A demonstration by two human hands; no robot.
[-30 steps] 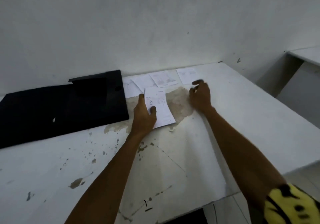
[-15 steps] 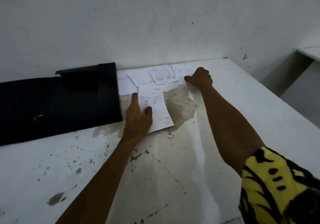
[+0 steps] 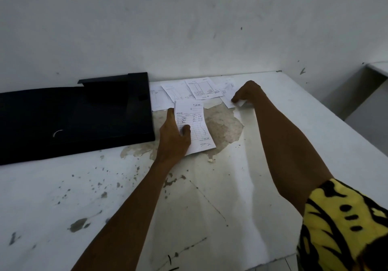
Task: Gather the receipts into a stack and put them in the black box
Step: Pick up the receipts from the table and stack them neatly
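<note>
My left hand (image 3: pixel 173 137) grips a white printed receipt (image 3: pixel 196 131) by its left edge, thumb on top, just right of the black box (image 3: pixel 73 119). The box lies open and flat at the table's back left. Three more receipts lie overlapping against the wall: one by the box (image 3: pixel 158 100), one in the middle (image 3: pixel 176 91), one on top (image 3: pixel 202 88). My right hand (image 3: pixel 248 93) pinches the near corner of the rightmost receipt (image 3: pixel 227 93), which still lies on the table.
The white table (image 3: pixel 294 144) has a worn brown patch (image 3: pixel 222 128) under the receipts and dark spots at the front left. A white wall stands right behind. Another white surface (image 3: pixel 378 67) sits at the far right across a gap.
My right hand reached to the rightmost receipt at the back, closed its fingers on its corner and pulled it slightly nearer. The left hand kept holding its receipt.
</note>
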